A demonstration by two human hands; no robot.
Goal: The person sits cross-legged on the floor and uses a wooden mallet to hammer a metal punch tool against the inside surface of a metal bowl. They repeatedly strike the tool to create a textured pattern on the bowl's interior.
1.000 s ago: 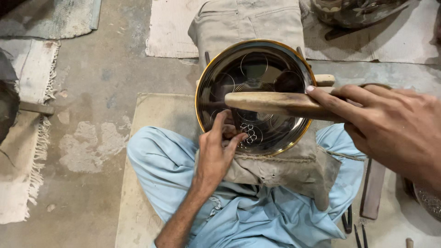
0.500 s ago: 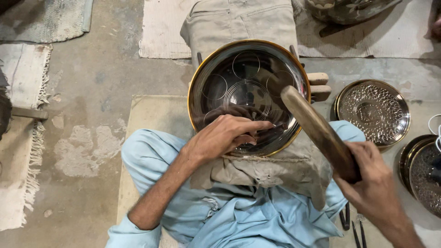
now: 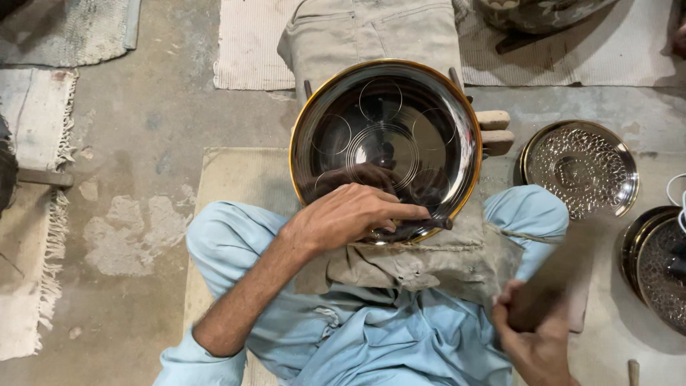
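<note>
While the left hand [image 3: 350,214] pins a tool tip against it, engraved brass tray [image 3: 386,146] rests on lap cloth [image 3: 429,261].
Right hand [image 3: 536,336], closed round blurred wooden mallet [image 3: 561,282], beside it: keep the tool steady, strike squarely.

I count 3 round metal trays: 1 large polished tray with a gold rim [image 3: 386,136] and 2 embossed trays, one [image 3: 580,168] beside it and one [image 3: 661,268] at the right edge. I see 2 hands, the left hand [image 3: 350,214] and the right hand [image 3: 536,343], 1 blurred wooden mallet [image 3: 561,286] and 2 wooden blocks [image 3: 494,131].
</note>
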